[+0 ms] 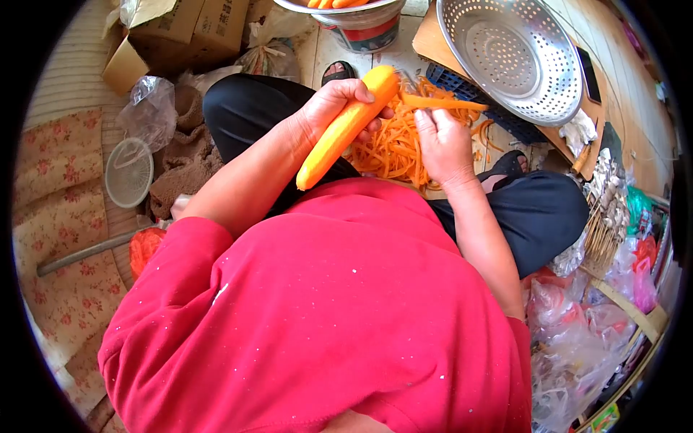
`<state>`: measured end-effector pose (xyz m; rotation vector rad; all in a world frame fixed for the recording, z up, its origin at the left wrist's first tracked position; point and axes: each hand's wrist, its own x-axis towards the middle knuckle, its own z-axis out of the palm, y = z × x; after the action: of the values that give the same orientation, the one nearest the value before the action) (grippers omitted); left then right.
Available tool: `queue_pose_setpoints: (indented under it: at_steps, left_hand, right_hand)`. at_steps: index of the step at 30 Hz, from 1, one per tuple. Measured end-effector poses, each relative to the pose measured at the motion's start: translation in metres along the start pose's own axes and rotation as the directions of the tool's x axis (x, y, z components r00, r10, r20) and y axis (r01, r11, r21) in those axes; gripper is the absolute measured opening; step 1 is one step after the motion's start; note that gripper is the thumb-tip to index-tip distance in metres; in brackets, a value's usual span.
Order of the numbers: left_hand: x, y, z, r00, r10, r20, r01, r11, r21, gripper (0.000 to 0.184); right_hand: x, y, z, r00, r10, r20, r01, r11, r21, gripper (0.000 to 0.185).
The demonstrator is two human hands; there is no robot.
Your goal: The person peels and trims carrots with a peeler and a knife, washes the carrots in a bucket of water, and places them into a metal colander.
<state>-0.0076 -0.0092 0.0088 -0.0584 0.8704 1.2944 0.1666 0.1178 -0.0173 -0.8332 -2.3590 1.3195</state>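
My left hand [336, 108] is wrapped around a long, smooth orange carrot [346, 130], which is tilted with its upper end to the right. My right hand [444, 144] is closed just right of the carrot, its thumb and fingers pinched together. A flat, long orange strip [451, 104] lies across its fingertips. The fingers hide what else they grip, and I cannot tell whether the strip is peel or part of a tool. Below both hands, between the legs, is a heap of carrot peelings [393, 148].
A steel colander [516, 58] stands on a wooden board [433, 40] at upper right, by a dark phone [588, 76]. Beyond the hands is a bucket [364, 32] with a bowl of carrots on top. A cardboard box [188, 32] is upper left; plastic bags [570, 346] lie right.
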Motion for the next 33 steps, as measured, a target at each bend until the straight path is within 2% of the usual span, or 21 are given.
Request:
queue_pose_setpoints:
  at_steps: [1,2,4,5,6,8,10,12,13,14,17,22,24,25,26,28,30,31,32,33]
  left_hand:
    - [0.001,-0.002,0.002,1.0,0.021,0.008,-0.022,0.999,0.036,0.047]
    - [0.002,-0.004,0.002,1.0,0.018,0.01,-0.018,0.999,0.037,0.047]
    - [0.005,-0.009,-0.002,1.0,-0.02,0.024,0.02,1.0,-0.005,0.037]
    - [0.002,-0.01,-0.006,0.995,0.012,0.101,-0.023,0.994,0.104,0.042]
    - [-0.001,-0.012,-0.008,0.995,0.006,0.102,-0.017,0.994,0.105,0.042]
    - [-0.006,-0.012,-0.011,0.98,-0.048,0.193,0.043,0.999,0.031,0.043]
    - [-0.003,-0.013,-0.018,0.987,-0.052,0.154,0.054,0.999,-0.007,0.043]
    - [0.0,-0.012,-0.02,0.994,-0.055,0.095,0.056,0.998,-0.017,0.044]
    - [0.0,-0.012,-0.019,0.994,-0.057,0.094,0.059,0.998,-0.017,0.044]
    - [0.002,-0.013,-0.017,0.998,-0.044,0.052,0.044,0.999,0.001,0.044]
    - [0.004,-0.013,-0.013,0.999,-0.041,-0.008,0.041,0.999,0.021,0.043]
    - [0.004,-0.012,-0.007,0.988,-0.127,-0.087,0.131,0.99,0.042,0.04]
    - [0.001,-0.014,0.0,0.973,-0.07,-0.221,0.109,0.979,0.172,0.039]
    - [-0.003,-0.014,0.004,0.983,-0.018,-0.182,0.067,0.961,0.267,0.042]
    - [-0.007,-0.014,0.007,0.984,-0.019,-0.179,0.068,0.96,0.27,0.042]
    - [-0.015,-0.014,0.007,0.998,-0.049,-0.037,0.058,0.948,0.311,0.046]
    - [-0.016,-0.011,0.001,0.999,-0.034,-0.028,0.041,0.948,0.316,0.044]
    - [-0.015,-0.01,-0.002,0.993,-0.064,-0.099,0.085,0.97,0.228,0.043]
    - [-0.013,-0.008,-0.006,0.982,-0.098,-0.164,0.122,0.983,0.138,0.042]
    - [-0.009,-0.006,-0.016,0.977,-0.163,-0.139,0.178,0.979,0.1,0.042]
  right_hand:
    - [-0.003,0.0,0.005,0.995,-0.089,-0.05,0.089,0.996,-0.014,0.026]
    - [-0.003,0.001,0.006,0.995,-0.086,-0.053,0.085,0.996,-0.015,0.026]
    - [0.002,0.004,0.007,1.0,0.001,-0.016,-0.004,0.987,-0.163,0.026]
    - [0.008,0.008,0.004,0.989,0.149,-0.019,-0.15,0.973,-0.174,0.028]
    - [0.017,0.035,0.007,0.953,0.298,0.063,-0.283,0.942,-0.181,0.031]
    - [0.016,0.046,0.004,0.962,0.274,0.006,-0.27,0.952,-0.143,0.033]
    - [0.012,0.023,0.002,0.956,0.292,-0.01,-0.292,0.951,-0.107,0.032]
    - [0.007,0.009,0.003,0.997,0.077,-0.006,-0.077,0.994,-0.079,0.03]
    - [0.005,0.008,0.006,1.0,0.012,-0.008,-0.013,0.992,-0.123,0.027]
    - [0.002,0.006,0.007,1.0,0.016,-0.008,-0.017,0.992,-0.122,0.027]
    - [-0.002,0.001,0.008,0.984,-0.174,-0.023,0.166,0.965,-0.205,0.023]
    - [-0.005,-0.004,0.013,0.988,-0.148,0.034,0.152,0.946,-0.287,0.024]
    - [-0.001,0.003,0.014,0.997,-0.064,0.035,0.073,0.921,-0.382,0.026]
    - [0.002,0.011,0.012,0.996,0.046,0.072,-0.013,0.915,-0.402,0.027]
    - [0.008,0.022,0.009,0.982,0.154,0.105,-0.096,0.9,-0.425,0.029]
    - [0.014,0.043,0.003,0.943,0.31,0.123,-0.238,0.883,-0.404,0.03]
    - [0.014,0.041,0.002,0.953,0.288,0.092,-0.238,0.902,-0.359,0.029]
    - [0.013,0.035,0.002,0.954,0.285,0.093,-0.235,0.903,-0.36,0.029]
    - [0.011,0.027,0.004,0.978,0.194,0.073,-0.164,0.941,-0.295,0.028]
    - [0.007,0.019,0.006,0.994,0.104,0.047,-0.09,0.969,-0.231,0.028]
